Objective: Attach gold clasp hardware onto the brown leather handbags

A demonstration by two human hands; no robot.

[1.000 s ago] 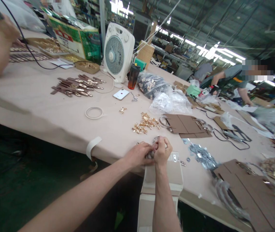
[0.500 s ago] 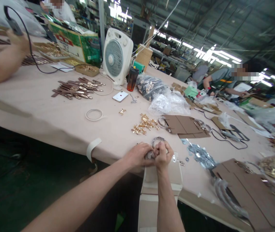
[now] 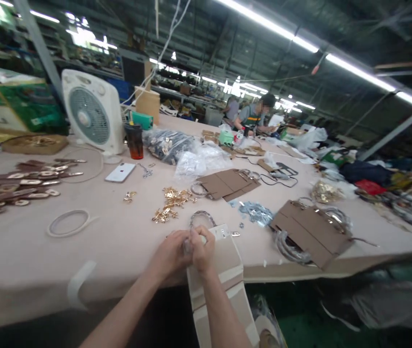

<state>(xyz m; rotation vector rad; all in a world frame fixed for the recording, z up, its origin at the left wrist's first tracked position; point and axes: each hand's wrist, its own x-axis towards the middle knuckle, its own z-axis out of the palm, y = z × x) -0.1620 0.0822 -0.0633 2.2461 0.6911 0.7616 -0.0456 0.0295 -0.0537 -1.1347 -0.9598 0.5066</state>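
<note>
A cream bag panel (image 3: 229, 258) hangs over the table's front edge toward me. At its top a plastic-wrapped bag handle (image 3: 203, 213) curves up in a loop. My left hand (image 3: 172, 250) is closed around the near end of that handle, at the panel's left corner. Pressed up against it, my right hand (image 3: 203, 247) is curled in a pinch; what its fingers hold is hidden. Just beyond both hands lies a pile of small gold fittings (image 3: 177, 197). A small metal piece (image 3: 235, 234) rests beside the panel's top right corner.
Thin silvery plates (image 3: 257, 212) lie to the right, with brown bag panels (image 3: 228, 183) behind and another brown panel (image 3: 311, 232) further right. Leftward are a tape roll (image 3: 68, 222), brown straps (image 3: 17, 186), a phone (image 3: 120, 172), a cup (image 3: 134, 141) and a fan (image 3: 92, 113).
My view has swung to the right, so the table's things appear further left. Both hands stay together at the handle's end, the right still curled in a pinch.
</note>
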